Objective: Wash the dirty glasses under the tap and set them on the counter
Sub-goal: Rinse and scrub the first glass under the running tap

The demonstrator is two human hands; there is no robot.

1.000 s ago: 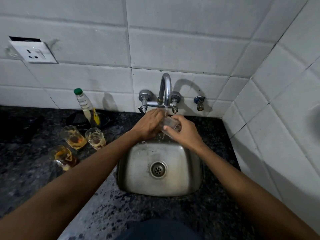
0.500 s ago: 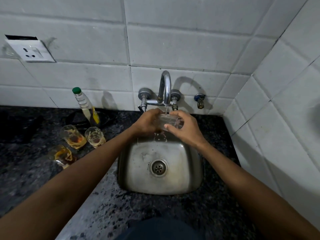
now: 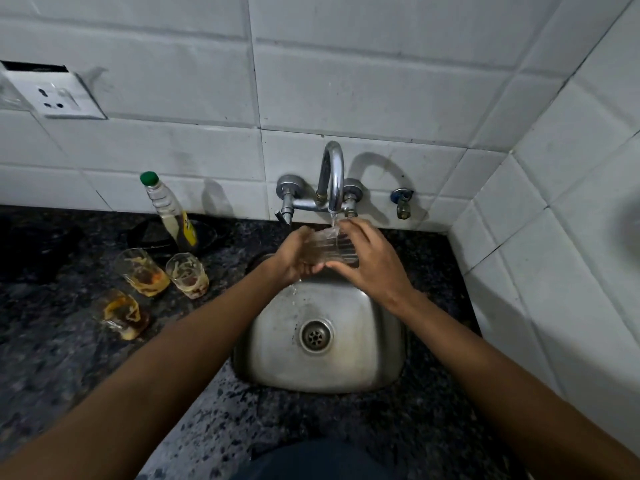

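Note:
A clear glass [image 3: 330, 247] lies on its side under the running tap [image 3: 333, 178], over the back of the steel sink [image 3: 381, 368]. My left hand [image 3: 294, 258] cups its left end. My right hand [image 3: 372, 265] wraps its right end, fingers over the top. Water runs off the glass into the sink. Three dirty glasses with yellow-brown residue stand on the dark counter to the left: one [image 3: 142, 271], a second [image 3: 187, 275], and a third nearer me [image 3: 121, 315].
A bottle with a green cap [image 3: 169, 213] leans by the wall behind the dirty glasses, next to a dark dish [image 3: 145, 237]. White tiled walls close off the back and the right side. A wall socket [image 3: 52, 95] sits upper left. Speckled counter [image 3: 440, 265] surrounds the sink.
Both hands have turned the glass under the stream, and my right fingers have spread over its top. The dirty glasses have not moved.

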